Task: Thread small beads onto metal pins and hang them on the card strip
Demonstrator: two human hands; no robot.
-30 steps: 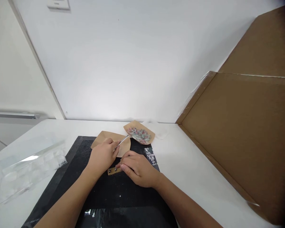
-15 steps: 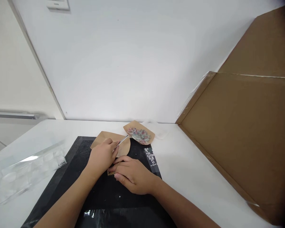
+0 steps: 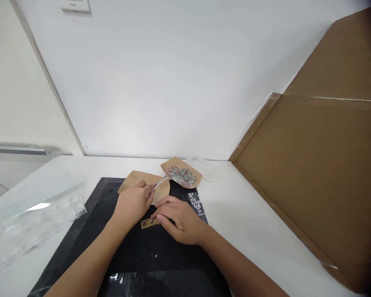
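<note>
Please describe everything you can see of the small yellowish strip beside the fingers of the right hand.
The yellowish strip is narrow and straight-edged; whether it is wood or metal is unclear. Two small, shiny round parts show on its upper side. It appears to lie flat on the black mat, nearer the wearer than the open brown tray. Fingers of the right hand cover its right end, so its full length, and any further parts there, cannot be seen.

A slim silvery tool [image 3: 159,184] slants over a tray [image 3: 135,177]; a tan, shiny-studded strip [image 3: 147,224] lies on the black mat [image 3: 160,255]
</note>
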